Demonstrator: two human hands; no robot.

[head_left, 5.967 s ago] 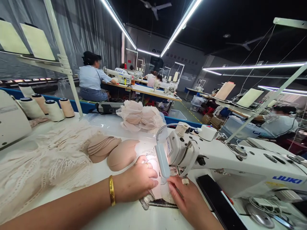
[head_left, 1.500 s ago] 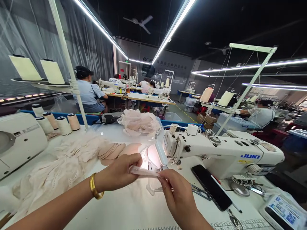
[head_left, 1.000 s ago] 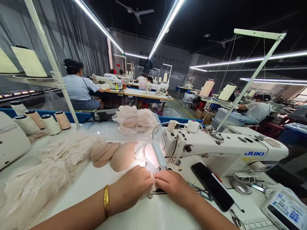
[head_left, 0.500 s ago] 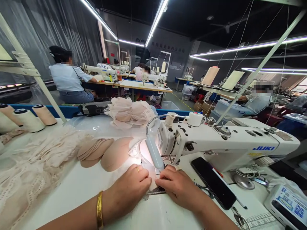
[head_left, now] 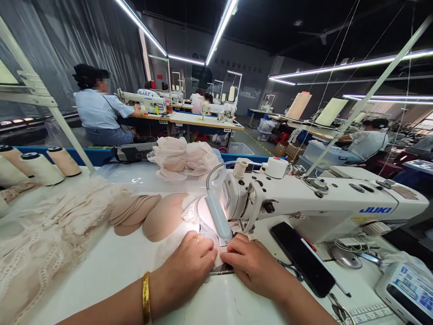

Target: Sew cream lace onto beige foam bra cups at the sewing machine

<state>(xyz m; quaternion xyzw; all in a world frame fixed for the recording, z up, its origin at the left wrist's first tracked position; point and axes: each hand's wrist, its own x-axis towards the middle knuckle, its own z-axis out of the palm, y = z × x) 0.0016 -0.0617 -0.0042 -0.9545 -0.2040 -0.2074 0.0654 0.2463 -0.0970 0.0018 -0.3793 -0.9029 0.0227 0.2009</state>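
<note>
My left hand (head_left: 185,270), with a gold bangle and a ring, lies knuckles up on a pale piece of fabric (head_left: 212,239) in front of the needle of the white JUKI sewing machine (head_left: 314,201). My right hand (head_left: 253,262) presses the same piece from the right, fingertips almost meeting the left ones. Both hands have their fingers curled down on the fabric. The machine's lamp (head_left: 218,217) lights the spot. Beige foam cups (head_left: 149,215) lie just left of the needle.
Lace fabric (head_left: 43,243) is heaped at the left, thread cones (head_left: 40,167) behind it. A pile of sewn cups (head_left: 182,158) sits at the table's back. A black phone (head_left: 302,257) and scissors (head_left: 338,307) lie at the right. Other people sew at tables behind.
1.5 s ago both hands held a pale strip up in the air; they have since brought it down to the machine bed and now hold it flat, nearly still.
</note>
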